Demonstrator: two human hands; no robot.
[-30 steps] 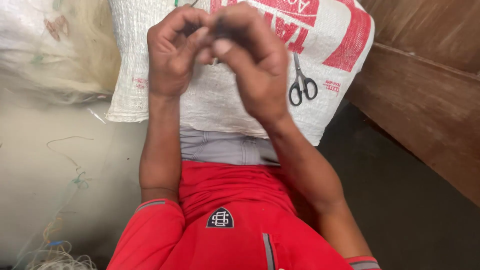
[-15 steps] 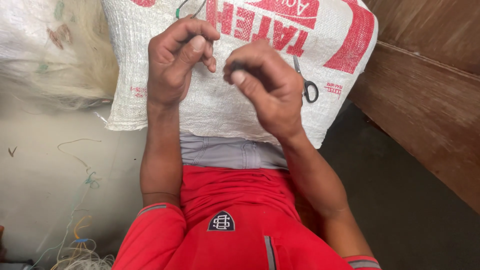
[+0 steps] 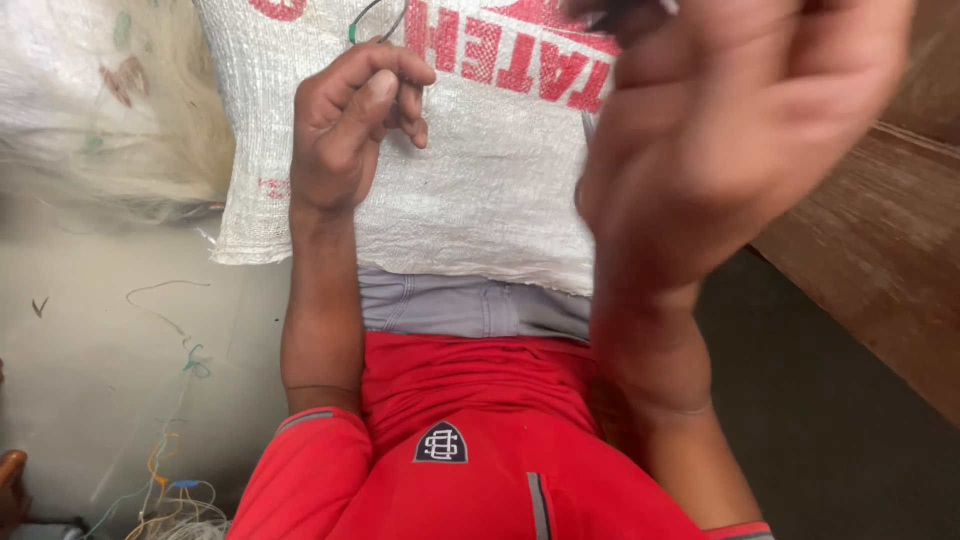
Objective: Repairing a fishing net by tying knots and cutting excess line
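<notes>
Two hands working over a white woven sack [image 3: 480, 190]: left hand [image 3: 345, 125] pinching a thin green wire [image 3: 372, 18]; right hand [image 3: 730, 130] blurring close, grip unreadable.

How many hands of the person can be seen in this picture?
2. The left hand pinches a thin dark wire over the white woven sack; the blurred right hand is raised close to the camera.

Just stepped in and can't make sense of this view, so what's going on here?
A person in a red shirt sits with a white woven sack across the lap. The left hand pinches a thin green and dark wire over the sack. The right hand is raised close to the camera, blurred, so what it holds is unclear. Loose coloured threads lie on the floor at the left.
</notes>
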